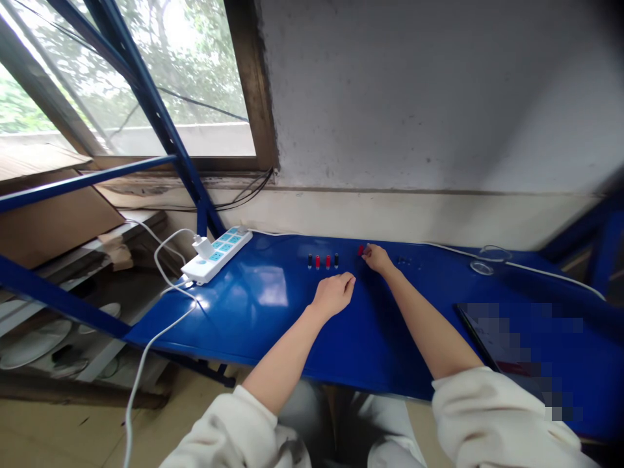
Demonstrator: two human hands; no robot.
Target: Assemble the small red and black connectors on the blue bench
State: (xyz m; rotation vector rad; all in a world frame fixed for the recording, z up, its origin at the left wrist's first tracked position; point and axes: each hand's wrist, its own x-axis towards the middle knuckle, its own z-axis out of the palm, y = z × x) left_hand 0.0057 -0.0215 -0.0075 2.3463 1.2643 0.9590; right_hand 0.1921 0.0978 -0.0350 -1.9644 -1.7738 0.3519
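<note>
My right hand (376, 258) is near the back edge of the blue table, its thumb and fingers pinched on a small red piece (361, 250). The piece's exact kind is too small to tell. Closer to me, my left hand (334, 294) hovers over the table with fingers curled together; whatever may be in them is hidden. Just beyond it, several small cylinders stand in a short row: a black cylinder (310, 261) at the left end, a red cylinder (318, 262) beside it, another red one (328, 262), and a black one (336, 260) at the right end.
Tiny dark parts (402, 260) lie right of my right hand. A white power strip (209, 263) with a plugged-in adapter sits at the table's left end, its cable hanging over the edge. A clear ring-shaped item (481, 267), a thin cable and a dark flat device (480, 335) are to the right.
</note>
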